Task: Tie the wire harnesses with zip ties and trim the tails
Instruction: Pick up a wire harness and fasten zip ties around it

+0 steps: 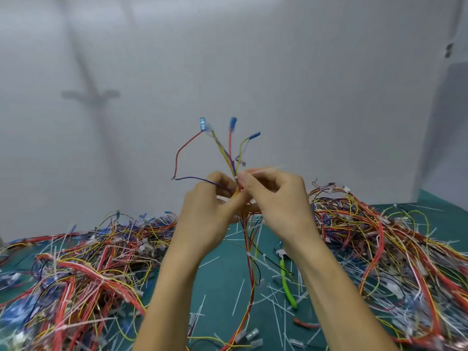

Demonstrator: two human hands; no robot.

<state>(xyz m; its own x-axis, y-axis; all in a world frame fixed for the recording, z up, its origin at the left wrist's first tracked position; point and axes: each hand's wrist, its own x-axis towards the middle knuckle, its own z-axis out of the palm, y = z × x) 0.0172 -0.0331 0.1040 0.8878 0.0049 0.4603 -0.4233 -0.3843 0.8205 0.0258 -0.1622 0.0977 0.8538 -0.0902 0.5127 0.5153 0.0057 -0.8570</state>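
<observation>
I hold a wire harness (pixel 229 158) of red, yellow and purple wires raised above the table, its blue-capped terminals fanning upward. My left hand (pixel 210 211) pinches the bundle from the left. My right hand (pixel 274 196) grips a pale zip tie (pixel 255 171) wrapped around the bundle, its tail blurred and pointing right. The harness's lower wires (pixel 250 269) hang down to the green mat. Green-handled cutters (pixel 286 282) lie on the mat below my right wrist.
A large heap of harnesses (pixel 83 272) covers the left of the green mat (pixel 220 279); another heap (pixel 395 252) fills the right. Several cut white tie tails and loose clear connectors (pixel 249 335) litter the middle. A pale wall rises behind the table.
</observation>
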